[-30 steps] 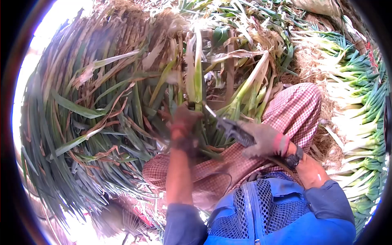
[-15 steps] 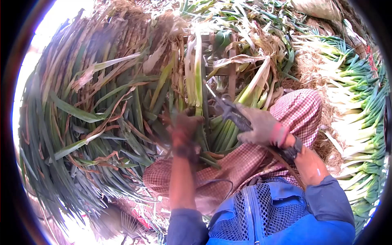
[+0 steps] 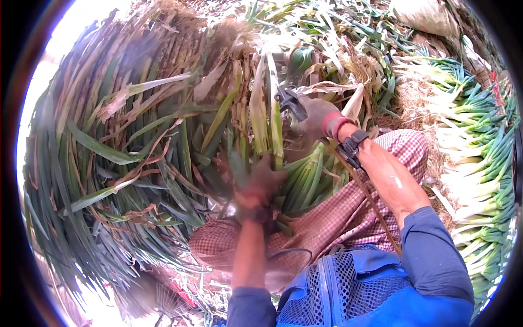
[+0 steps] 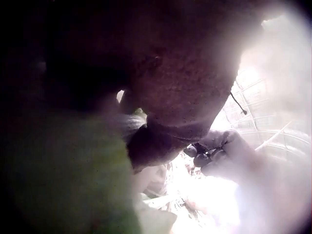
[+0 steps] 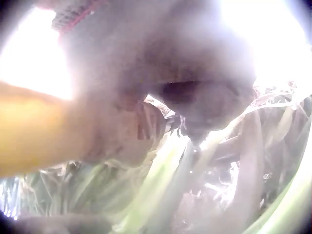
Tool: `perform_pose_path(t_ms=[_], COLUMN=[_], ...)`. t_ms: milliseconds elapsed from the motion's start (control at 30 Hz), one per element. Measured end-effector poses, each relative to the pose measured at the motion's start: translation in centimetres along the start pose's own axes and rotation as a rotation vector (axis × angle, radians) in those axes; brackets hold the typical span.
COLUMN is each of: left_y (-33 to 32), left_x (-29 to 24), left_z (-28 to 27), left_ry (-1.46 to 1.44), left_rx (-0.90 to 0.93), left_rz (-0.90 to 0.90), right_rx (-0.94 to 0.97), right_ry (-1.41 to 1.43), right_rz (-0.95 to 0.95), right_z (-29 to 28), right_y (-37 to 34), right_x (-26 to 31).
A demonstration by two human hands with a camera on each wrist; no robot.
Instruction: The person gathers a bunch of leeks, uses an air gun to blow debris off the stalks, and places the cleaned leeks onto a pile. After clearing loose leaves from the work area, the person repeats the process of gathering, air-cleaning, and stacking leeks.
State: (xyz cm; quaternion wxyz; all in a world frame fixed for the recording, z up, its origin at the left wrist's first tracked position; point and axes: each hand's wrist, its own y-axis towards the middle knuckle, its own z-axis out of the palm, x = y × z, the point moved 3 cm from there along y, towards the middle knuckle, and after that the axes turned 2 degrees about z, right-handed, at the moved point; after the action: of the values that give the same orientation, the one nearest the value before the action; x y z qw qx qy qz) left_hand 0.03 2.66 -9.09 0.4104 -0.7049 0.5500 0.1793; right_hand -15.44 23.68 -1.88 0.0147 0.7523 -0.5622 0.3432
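In the head view the gloved left hand [image 3: 260,182], blurred, grips the lower part of an upright green onion stalk [image 3: 275,109]. The gloved right hand [image 3: 318,117] holds a dark-handled tool [image 3: 291,103], its head against the upper part of that stalk. In the left wrist view the left hand [image 4: 180,83] is dark and close, with a blurred green leaf beside it. The right wrist view has the right hand [image 5: 165,73] curled round something dark above pale green stalks [image 5: 156,190]. Trimmed green stalks [image 3: 305,177] lie between the hands.
A large heap of long green onions [image 3: 109,163] fills the left side. Cleaned onions with white stems [image 3: 468,180] line the right. Loose leaves and roots [image 3: 338,32] lie at the back. The person's checkered trousers [image 3: 348,212] and a brown cord or hose [image 3: 376,210] are near the front.
The right hand with the tool has moved up and left, from beside the stalks near the knee to the upper stalk. The left hand has shifted slightly right and down, still gripping.
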Motion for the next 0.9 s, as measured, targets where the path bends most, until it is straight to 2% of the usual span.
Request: perform_pose_path(t_ms=[67, 133, 167, 267, 333, 400, 467, 500, 533, 567, 600, 633, 733, 767, 800, 833, 900], left_y=[-0.3, -1.0, -1.5, -3.2, -4.8, -5.9, -7.4, -8.2, -9.0, -9.7, -10.2, -10.3, -9.6, -8.7, -7.0, -5.5, -3.4], left_x=[-1.3, -2.2, -2.6, -3.5, -4.6, -5.1, -6.1, -5.0, -5.4, -6.0, -6.6, -6.9, -7.7, -6.8, -6.0, -5.0, -3.9], left_z=[0.8, 1.5, 2.1, 4.1, 5.7, 6.8, 7.6, 9.0, 9.4, 10.2, 10.5, 10.7, 8.5, 8.2, 6.8, 5.5, 1.7], left_ry=[-0.008, 0.169, 0.167, 0.2, 0.225, 0.283, 0.314, 0.26, 0.262, 0.298, 0.334, 0.336, 0.188, -0.132, 0.041, -0.129, -0.127], left_rx=[0.048, -0.019, -0.02, -0.005, -0.046, 0.014, 0.087, 0.046, 0.04, 0.115, 0.191, 0.324, 0.318, 0.143, 0.064, -0.224, -0.562], left_rz=[-0.057, -0.065, -0.067, 0.007, 0.213, 0.163, 0.185, 0.298, 0.295, 0.322, 0.349, 0.351, 0.321, 0.376, 0.25, 0.384, 0.369], right_rx=[0.017, 0.016, 0.05, 0.043, 0.071, 0.197, 0.242, 0.172, 0.098, -0.023, -0.042, -0.07, -0.047, -0.053, -0.052, 0.047, 0.215], right_ry=[-0.027, 0.082, 0.061, 0.04, 0.04, 0.038, 0.01, 0.055, 0.101, 0.105, 0.12, 0.111, 0.146, 0.107, 0.106, 0.099, 0.092], right_rz=[0.04, -0.021, -0.022, -0.054, -0.05, -0.121, -0.06, 0.015, 0.089, 0.075, 0.174, 0.171, 0.074, 0.009, 0.008, 0.012, -0.013], right_z=[0.2, 0.4, 0.7, 1.1, 0.7, 0.7, -0.2, -0.8, -1.3, -1.2, -1.9, -1.7, 0.0, 1.1, 1.1, 1.3, 1.4], right_y=[-0.4, -2.2, -3.0, -6.0, -8.2, -10.2, -10.7, -10.7, -10.7, -10.6, -11.0, -11.2, -11.9, -12.2, -12.7, -13.3, -14.7], right_x=[-0.5, -0.9, -1.0, -1.3, -1.4, -1.3, -1.4, -1.9, -2.5, -3.2, -2.6, -2.5, -3.2, -3.7, -3.3, -2.5, -0.6])
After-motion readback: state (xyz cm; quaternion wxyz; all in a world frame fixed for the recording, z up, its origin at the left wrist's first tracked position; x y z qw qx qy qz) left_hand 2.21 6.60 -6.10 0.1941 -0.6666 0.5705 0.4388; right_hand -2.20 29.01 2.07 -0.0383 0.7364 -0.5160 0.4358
